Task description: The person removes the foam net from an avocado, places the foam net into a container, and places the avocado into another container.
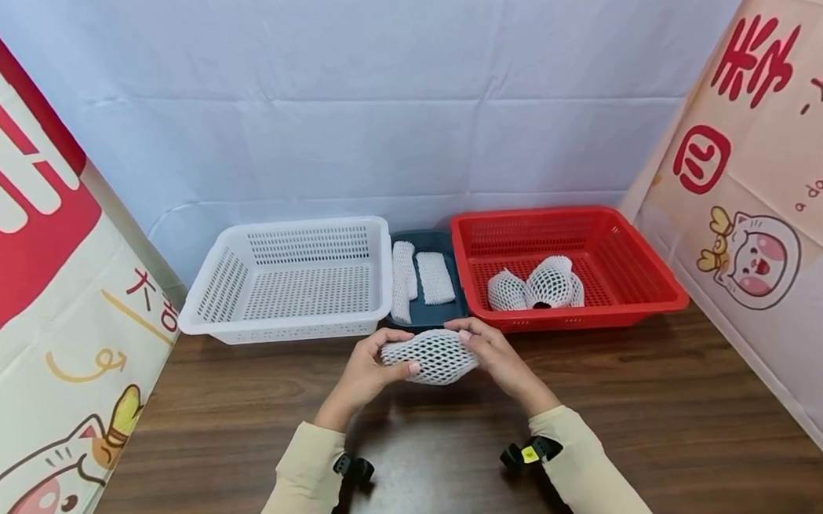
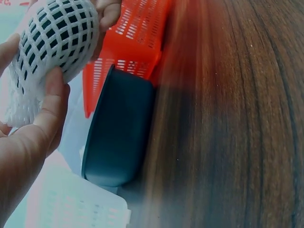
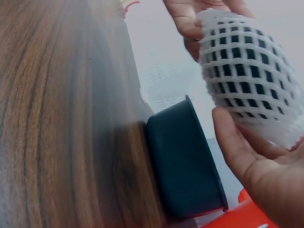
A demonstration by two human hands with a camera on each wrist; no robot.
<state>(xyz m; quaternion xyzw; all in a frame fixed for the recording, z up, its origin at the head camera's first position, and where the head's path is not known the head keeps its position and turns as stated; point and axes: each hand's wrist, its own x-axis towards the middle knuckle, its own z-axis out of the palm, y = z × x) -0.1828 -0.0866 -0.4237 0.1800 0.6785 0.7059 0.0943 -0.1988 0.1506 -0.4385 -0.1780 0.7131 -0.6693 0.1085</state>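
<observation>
Fingers and thumb of the left hand (image 1: pixel 364 374) are curled round the left end of a netted object (image 1: pixel 437 357), the thumb laid along its near face. At the opposite end, the right hand (image 1: pixel 500 359) grips the same thing, so it spans the gap between both palms. Through the white foam mesh something dark shows; what it is I cannot tell. It is held up off the desk (image 1: pixel 425 476), midway between the left and right edges, just nearer than the dark tray (image 1: pixel 443 312).

That tray stands toward the desk's far edge. Inside, narrow foam sleeves (image 1: pixel 400 283) lie along its left edge, and a wider flat foam sleeve (image 1: pixel 435 277) lies nearer its right edge.

Just beside the tray's left edge, a white basket (image 1: pixel 284 324) takes up the desk's far left corner. Just beyond its right edge, a red basket (image 1: pixel 599 311) fills the far right corner. Three netted bundles (image 1: pixel 549 281) sit together in the red basket, near its front edge and left of its middle.

Closer to the desk's near edge, pale cuffs carry a black wrist device on each arm. Pale cloth (image 1: pixel 391 148) hangs behind the far edge, with printed cloths at the left and right edges.
</observation>
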